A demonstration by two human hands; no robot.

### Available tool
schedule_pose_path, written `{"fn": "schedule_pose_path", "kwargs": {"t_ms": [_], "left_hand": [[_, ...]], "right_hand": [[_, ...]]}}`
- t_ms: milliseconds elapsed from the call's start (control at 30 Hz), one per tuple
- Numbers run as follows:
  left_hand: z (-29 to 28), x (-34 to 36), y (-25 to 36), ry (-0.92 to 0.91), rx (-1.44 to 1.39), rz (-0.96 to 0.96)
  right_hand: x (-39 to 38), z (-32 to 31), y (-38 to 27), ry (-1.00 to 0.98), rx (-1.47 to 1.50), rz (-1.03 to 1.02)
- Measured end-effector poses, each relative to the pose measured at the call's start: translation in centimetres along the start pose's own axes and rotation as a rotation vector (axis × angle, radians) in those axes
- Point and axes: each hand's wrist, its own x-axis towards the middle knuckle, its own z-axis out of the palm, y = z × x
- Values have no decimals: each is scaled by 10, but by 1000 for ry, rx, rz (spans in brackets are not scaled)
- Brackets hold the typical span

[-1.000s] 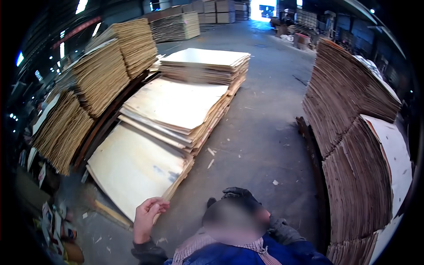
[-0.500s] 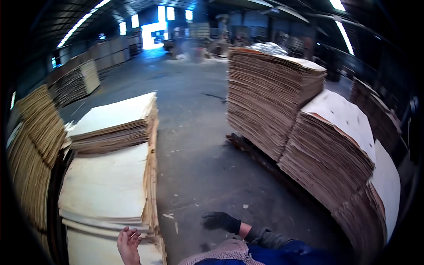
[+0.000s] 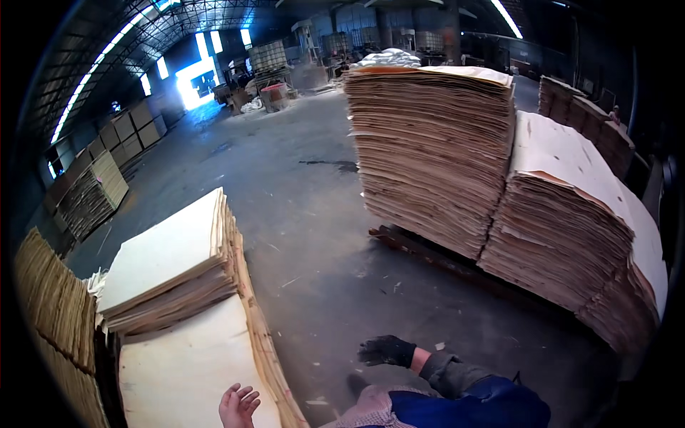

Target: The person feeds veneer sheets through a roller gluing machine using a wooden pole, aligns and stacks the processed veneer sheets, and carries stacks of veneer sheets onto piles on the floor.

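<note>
My left hand (image 3: 239, 406) is bare and hovers beside the near pale veneer sheets (image 3: 196, 364) at the lower left. Its fingers are loosely bent and apart, with nothing in them. Whether it touches the sheets I cannot tell. My right hand (image 3: 387, 351) wears a dark glove and hangs over the floor in front of my body. Its fingers are stretched out and hold nothing. Just beyond the near sheets rises a higher pile of pale veneer (image 3: 168, 246) with uneven edges.
Tall stacks of brown-edged veneer (image 3: 428, 157) stand on a low dark base (image 3: 421, 250) to the right. More veneer (image 3: 53, 299) lines the far left. Between them runs a grey concrete floor (image 3: 300, 235) with scattered scraps. White sacks (image 3: 389, 58) show behind the tall stack.
My view has turned to the right, so the bright doorway lies farther left. The near left pile sits lower in view. Both hands appear farther right and remain without anything in them.
</note>
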Motion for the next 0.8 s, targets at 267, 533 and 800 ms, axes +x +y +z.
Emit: {"fn": "schedule_pose_path", "kwargs": {"t_ms": [267,533,800], "left_hand": [[-3,154,57,88,25,48],[-85,269,62,383,-25,-65],[-128,457,102,455,-121,-14]], "right_hand": [[192,131,-91,-290,-97,100],[384,252,-151,-362,-135,206],[585,336,-201,-389,-325,208]]}}
